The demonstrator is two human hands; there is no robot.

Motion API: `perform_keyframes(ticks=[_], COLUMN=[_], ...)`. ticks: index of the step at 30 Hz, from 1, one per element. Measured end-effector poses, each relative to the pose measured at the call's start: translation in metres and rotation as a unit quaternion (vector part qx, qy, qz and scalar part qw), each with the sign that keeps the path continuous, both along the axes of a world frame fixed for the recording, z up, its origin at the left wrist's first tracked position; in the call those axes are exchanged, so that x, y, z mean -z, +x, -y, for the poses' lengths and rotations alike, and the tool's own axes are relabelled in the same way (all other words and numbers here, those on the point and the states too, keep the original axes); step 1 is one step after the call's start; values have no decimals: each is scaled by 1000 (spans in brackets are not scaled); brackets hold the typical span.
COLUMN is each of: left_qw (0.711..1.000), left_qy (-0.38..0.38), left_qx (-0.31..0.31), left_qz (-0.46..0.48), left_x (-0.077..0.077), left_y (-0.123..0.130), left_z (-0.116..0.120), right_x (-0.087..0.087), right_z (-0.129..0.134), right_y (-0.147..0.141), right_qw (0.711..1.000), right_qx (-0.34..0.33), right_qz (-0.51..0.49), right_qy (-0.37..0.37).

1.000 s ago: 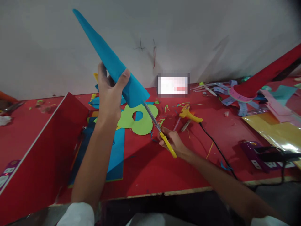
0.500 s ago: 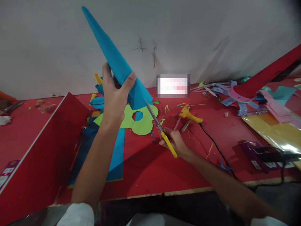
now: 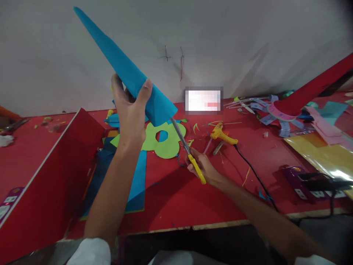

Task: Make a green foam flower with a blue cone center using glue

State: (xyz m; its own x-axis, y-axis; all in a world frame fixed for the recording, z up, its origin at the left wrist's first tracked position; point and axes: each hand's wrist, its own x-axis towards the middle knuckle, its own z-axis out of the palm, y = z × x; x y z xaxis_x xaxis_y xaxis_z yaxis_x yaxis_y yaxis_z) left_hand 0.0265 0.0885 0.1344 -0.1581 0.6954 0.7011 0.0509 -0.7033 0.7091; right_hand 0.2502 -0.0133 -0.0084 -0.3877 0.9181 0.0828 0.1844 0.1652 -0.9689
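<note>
The left hand (image 3: pixel 130 117) is swinging the gripped blue paper cone (image 3: pixel 121 60) leftward above the red bench's (image 3: pixel 171 206) back edge, while the right hand (image 3: pixel 205 165), gripping yellow-handled metal scissors (image 3: pixel 196 170), is keeping their tips beside its wide rim.

Dim light, glare on the gold sheet (image 3: pixel 314 151), soft wall (image 3: pixel 220 44) shadows; edges seem blurred.

The scene is viewed from head height, forward and down, over a nearby red tabletop (image 3: pixel 171 198). The left forearm (image 3: pixel 110 184) is seen close, entering from seven o'clock, the right forearm (image 3: pixel 259 211) from four; the grey wall (image 3: pixel 220 36) is faced at twelve.
</note>
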Motion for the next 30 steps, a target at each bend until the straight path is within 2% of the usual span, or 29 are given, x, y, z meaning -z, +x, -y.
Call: perform_keyframes(ticks=[5,15,19,25,30], left_qw=[999,999,999,998,999], left_qy=[-10,14,18,19,-6], left_qx=[-36,-19,-30,-42,2], left_qz=[27,22,28,50,39], left_x=[-6,4,5,4,6], left_y=[5,6,10,16,11], left_z=[9,0,-1,2,1], right_x=[-3,-13,-17,-19,-12], right_z=[-1,2,2,2,2], right_y=[1,0,-1,-1,0], right_qw=[998,996,995,993,995], right_qx=[3,26,35,45,25], right_qz=[56,82,83,105,89], right_qy=[13,35,50,26,23])
